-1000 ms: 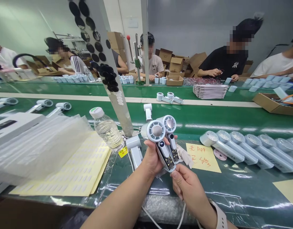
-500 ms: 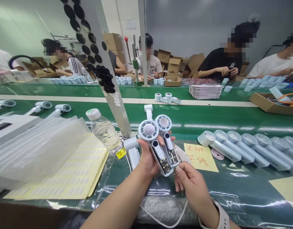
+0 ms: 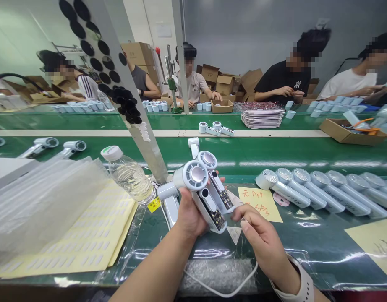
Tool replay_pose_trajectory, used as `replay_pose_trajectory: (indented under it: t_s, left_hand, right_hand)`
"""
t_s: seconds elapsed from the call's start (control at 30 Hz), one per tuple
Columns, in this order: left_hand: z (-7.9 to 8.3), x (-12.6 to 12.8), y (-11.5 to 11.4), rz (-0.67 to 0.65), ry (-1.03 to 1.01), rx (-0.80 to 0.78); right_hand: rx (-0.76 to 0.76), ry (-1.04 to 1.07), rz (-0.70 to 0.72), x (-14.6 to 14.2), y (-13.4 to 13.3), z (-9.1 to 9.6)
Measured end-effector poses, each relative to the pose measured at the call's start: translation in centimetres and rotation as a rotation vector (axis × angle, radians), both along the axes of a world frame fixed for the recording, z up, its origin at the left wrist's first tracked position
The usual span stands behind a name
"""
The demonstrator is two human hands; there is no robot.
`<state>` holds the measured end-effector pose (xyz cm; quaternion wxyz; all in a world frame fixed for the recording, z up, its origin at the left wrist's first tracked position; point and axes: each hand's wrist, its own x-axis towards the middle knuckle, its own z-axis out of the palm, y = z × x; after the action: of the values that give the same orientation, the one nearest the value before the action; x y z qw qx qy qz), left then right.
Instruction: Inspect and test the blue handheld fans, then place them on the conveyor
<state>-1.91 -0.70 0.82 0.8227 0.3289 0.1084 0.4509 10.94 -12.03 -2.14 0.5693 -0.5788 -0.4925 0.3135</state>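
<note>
My left hand (image 3: 190,216) is closed around two light-blue handheld fans, held side by side above the table. The front fan (image 3: 196,178) and the rear fan (image 3: 207,159) both have round heads and open handles showing circuit boards with small lit spots. Just right of the handles' lower ends, my right hand (image 3: 262,235) pinches the end of a white cable (image 3: 225,295), which loops down below my hands. A little metal tip shows at the fingertips, apart from the fans. Another fan (image 3: 171,205) lies left of my left hand, partly hidden by it.
A water bottle (image 3: 130,176) leans beside a metal post (image 3: 149,151). Plastic bags (image 3: 51,201) and sticker sheets (image 3: 86,235) cover the left. Several fans (image 3: 322,191) lie in a row at right, near a yellow note (image 3: 262,205). Co-workers sit across the green conveyor (image 3: 275,153).
My right hand has drawn slightly right, away from the handle's lower end, with the cable end. The fans have tilted in my left hand. The view has swung right.
</note>
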Motion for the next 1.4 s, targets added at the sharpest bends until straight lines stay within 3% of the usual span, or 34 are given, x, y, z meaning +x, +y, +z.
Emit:
replay_pose_trajectory:
  t_s: [0.07,0.13,0.23,0.3,0.47,0.6,0.73,0.9,1.23,1.4]
  left_hand:
    - [0.1,-0.2,-0.2,-0.03,0.054,0.007]
    - [0.0,-0.3,-0.6,-0.126,0.145,0.085]
    - [-0.3,-0.2,-1.0,-0.246,0.296,0.261]
    - [-0.5,0.0,-0.8,-0.242,0.341,0.312]
    - [-0.4,0.8,-0.1,-0.054,0.319,0.107]
    - [0.4,0.9,-0.2,-0.098,0.285,-0.022]
    - [0.7,0.6,-0.8,-0.166,0.21,0.062]
    - [0.4,0.3,-0.8,-0.246,0.234,0.121]
    - [0.3,0.4,-0.8,-0.322,0.193,0.238]
    - [0.3,0.5,-0.8,-0.34,0.162,0.208]
  right_hand:
    - [-0.019,-0.044,-0.122,0.7,0.3,-0.1]
    - [-0.049,0.073,-0.128,1.2,0.5,-0.2]
    - [-0.091,0.38,0.13,2.1,0.5,0.2]
    - [-0.1,0.473,0.219,2.6,0.2,0.6]
    - [-0.072,0.458,0.004,3.2,-0.5,1.3]
    - [-0.091,0.519,-0.057,3.0,-0.8,1.6]
    - [-0.019,0.641,0.03,2.7,-1.4,2.2]
    - [0.004,0.621,0.139,2.4,-1.7,2.4]
    - [-0.073,0.685,0.135,1.7,-1.2,2.4]
    - [-0.104,0.687,0.155,1.6,-1.2,2.7]
